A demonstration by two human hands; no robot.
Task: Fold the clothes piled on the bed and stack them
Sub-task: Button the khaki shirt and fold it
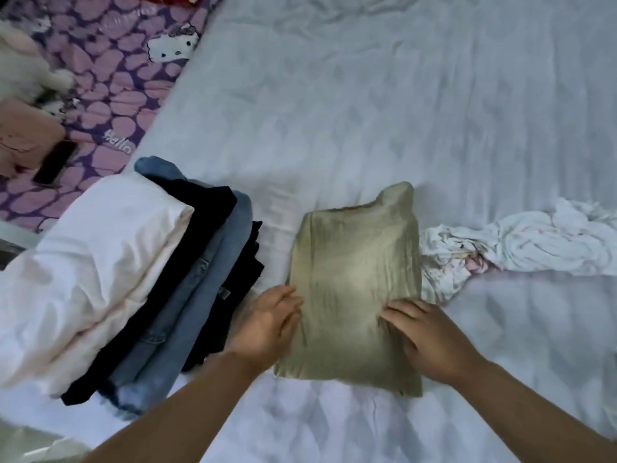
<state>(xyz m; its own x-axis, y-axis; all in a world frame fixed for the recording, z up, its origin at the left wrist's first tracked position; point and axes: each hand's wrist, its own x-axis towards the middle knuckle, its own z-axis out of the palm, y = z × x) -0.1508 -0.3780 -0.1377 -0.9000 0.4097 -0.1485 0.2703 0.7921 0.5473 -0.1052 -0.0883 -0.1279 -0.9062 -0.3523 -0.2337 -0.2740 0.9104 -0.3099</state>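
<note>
Two bare forearms reach in from the near edge, one hand each. The left hand (272, 324) lies against the near left edge of a single folded olive-green garment (354, 289); its fingers (287, 295) are straight and close together, touching the cloth's side where it meets the bed sheet (367, 111), gripping nothing. The right hand (430, 339) rests flat on top of the garment's near right part, fingers spread and nearly straight, pressing down on the fabric — no pinch, no curl round it. So the olive piece sits between and under the two hands, its far end well beyond the fingertips, with one corner poking up at the far right.

Just left of the left hand stands one stack of folded clothes (187, 289), leaning and fanned so the layers show: black pieces at the bottom right, two layers of blue denim, another black garment, and a white one on top. How many black pieces lie at the bottom cannot be told.

To the right of the olive garment, touching or nearly touching its right edge, lies one crumpled heap of white cloth (521, 248) with pale pink marks, unfolded.

Farther off the pale grey sheet stretches wrinkled. At the far left is a purple blanket (110, 95) printed with pink hearts and cartoon cats — on it a dark phone (55, 163), lying beside a pink object.
</note>
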